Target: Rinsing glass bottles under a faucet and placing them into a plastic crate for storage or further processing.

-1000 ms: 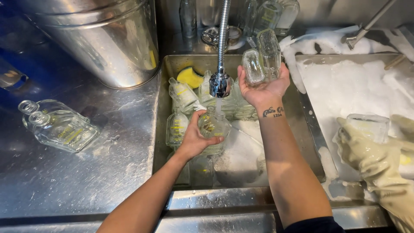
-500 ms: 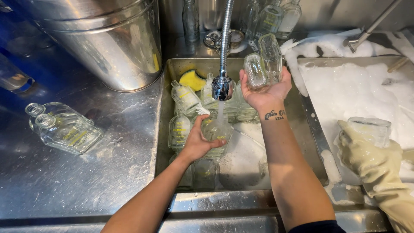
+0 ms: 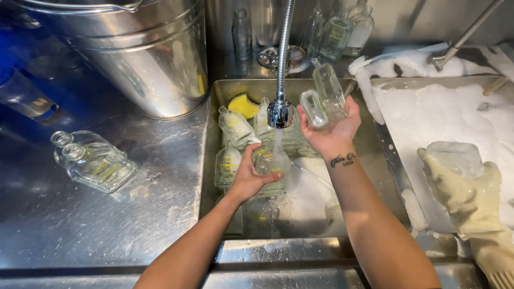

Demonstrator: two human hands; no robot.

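Left hand (image 3: 249,179) is closed around a small glass bottle (image 3: 270,160) and holds it upright right under the tap (image 3: 280,112), so that the thin stream of water falls onto its mouth. Right hand (image 3: 326,131) is lifted a little farther and to the right, palm up, with its fingers wrapped around a second bottle (image 3: 324,99) that lies tilted in it, just beside the tap head.

On the far left stands a big metal bucket (image 3: 144,59) on the steel counter (image 3: 107,225). The sink (image 3: 209,160) is in the middle, and both hands work over it. To the right is a basin (image 3: 439,118) full of white foam. There another person's gloved hand (image 3: 466,187) grips a clear glass piece (image 3: 455,158).

Two clear bottles (image 3: 93,160) lie on their sides on the counter, left of the sink and well apart from the hands. More bottles (image 3: 230,160) lie in the sink under and beside the left hand. A few others (image 3: 337,35) stand upright at the far wall. A yellow sponge (image 3: 243,104) rests in the far part of the sink, near the tap.

I judge that the step in hand is rinsing: one bottle is under the water and the other waits. Both are wet glass, so any further move asks for a firm grip and for keeping the two bottles from knocking together.
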